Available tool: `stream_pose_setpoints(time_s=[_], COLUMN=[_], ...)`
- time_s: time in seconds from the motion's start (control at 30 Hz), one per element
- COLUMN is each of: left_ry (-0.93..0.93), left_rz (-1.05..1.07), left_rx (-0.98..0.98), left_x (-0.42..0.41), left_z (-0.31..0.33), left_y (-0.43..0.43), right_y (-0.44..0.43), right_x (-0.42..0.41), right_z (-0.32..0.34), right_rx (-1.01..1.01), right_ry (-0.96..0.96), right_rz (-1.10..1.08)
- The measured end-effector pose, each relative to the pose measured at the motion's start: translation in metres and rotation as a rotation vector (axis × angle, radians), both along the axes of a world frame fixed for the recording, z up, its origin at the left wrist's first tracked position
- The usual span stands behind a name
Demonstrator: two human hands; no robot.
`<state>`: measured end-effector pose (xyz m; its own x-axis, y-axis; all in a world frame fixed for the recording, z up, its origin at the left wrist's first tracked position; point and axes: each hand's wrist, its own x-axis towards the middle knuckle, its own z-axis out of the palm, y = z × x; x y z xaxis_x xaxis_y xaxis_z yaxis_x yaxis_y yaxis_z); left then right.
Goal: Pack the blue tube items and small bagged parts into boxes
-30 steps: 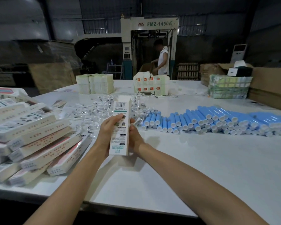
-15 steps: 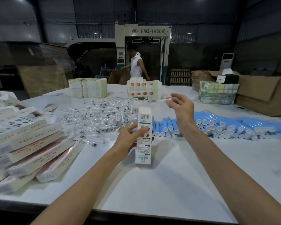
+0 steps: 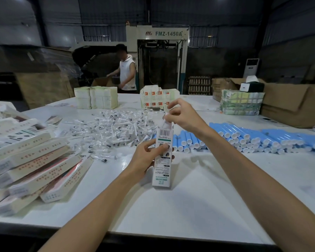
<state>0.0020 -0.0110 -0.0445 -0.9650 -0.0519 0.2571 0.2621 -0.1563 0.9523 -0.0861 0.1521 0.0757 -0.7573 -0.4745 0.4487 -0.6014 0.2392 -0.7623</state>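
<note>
The near edge of the white surface (image 3: 189, 206) runs across the bottom, with bare room from it up to the upright box (image 3: 162, 171) at centre. The left hand (image 3: 145, 157) grips the box's middle, fingers curled round it. At the box's open top, the right hand (image 3: 184, 115) pinches a bagged part (image 3: 164, 122). Stacked boxes (image 3: 35, 160) crowd 9 o'clock; loose bagged parts (image 3: 113, 128) lie at 11, blue tubes (image 3: 253, 137) in a row at 2 o'clock.

Only really clear one is "FMZ-1450A" next to a red logo, on the machine (image 3: 156, 33) at 12 o'clock. The box (image 3: 161, 171) mid-frame has a barcode up top, and the upside-down print at its bottom looks like "SONIC ELECTRIC". Everything else is too small to read.
</note>
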Motion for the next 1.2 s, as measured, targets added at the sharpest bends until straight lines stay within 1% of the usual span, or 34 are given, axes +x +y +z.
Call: stream_pose_setpoints(time_s=[0.07, 0.2, 0.33, 0.37, 0.43, 0.5, 0.53, 0.63, 0.73, 0.83, 0.97, 1.13, 1.2], left_ry=[0.001, 0.003, 0.018, 0.021, 0.022, 0.020, 0.020, 0.034, 0.042, 0.045, 0.158, 0.175, 0.163], left_rz=[0.001, 0.006, 0.007, 0.006, -0.001, -0.002, -0.002, -0.002, 0.030, 0.090, 0.102, 0.092, 0.098], left_rx=[0.003, -0.005, -0.022, -0.022, -0.016, -0.018, -0.022, -0.025, -0.054, -0.047, -0.109, -0.163, -0.172], left_x=[0.000, 0.000, 0.000, 0.000, 0.001, 0.001, 0.001, -0.001, -0.001, -0.001, 0.004, 0.003, 0.004], left_z=[-0.001, -0.001, -0.001, -0.001, -0.002, -0.002, -0.003, -0.004, -0.003, -0.003, 0.001, 0.003, 0.004], left_y=[-0.001, -0.002, 0.000, 0.000, -0.001, -0.001, -0.002, -0.002, -0.001, -0.003, -0.002, -0.002, -0.002], right_y=[-0.004, -0.007, -0.004, -0.002, 0.002, 0.007, 0.010, 0.013, 0.009, 0.005, 0.005, 0.008, 0.010], right_x=[-0.001, 0.001, 0.003, 0.003, 0.006, 0.008, 0.009, 0.014, 0.019, 0.020, 0.024, 0.025, 0.023], right_z=[-0.004, -0.010, -0.021, -0.027, -0.041, -0.056, -0.064, -0.090, -0.104, -0.106, -0.105, -0.099, -0.098], right_rx=[0.049, 0.109, 0.156, 0.134, -0.032, -0.213, -0.251, -0.231, -0.273, -0.331, -0.346, -0.311, -0.260], right_ry=[-0.005, 0.106, 0.187, 0.198, 0.212, 0.174, 0.125, 0.015, -0.010, -0.031, -0.064, -0.069, -0.059], right_rz=[0.036, 0.081, 0.033, 0.010, -0.068, -0.144, -0.150, -0.038, 0.062, 0.077, 0.107, 0.141, 0.128])
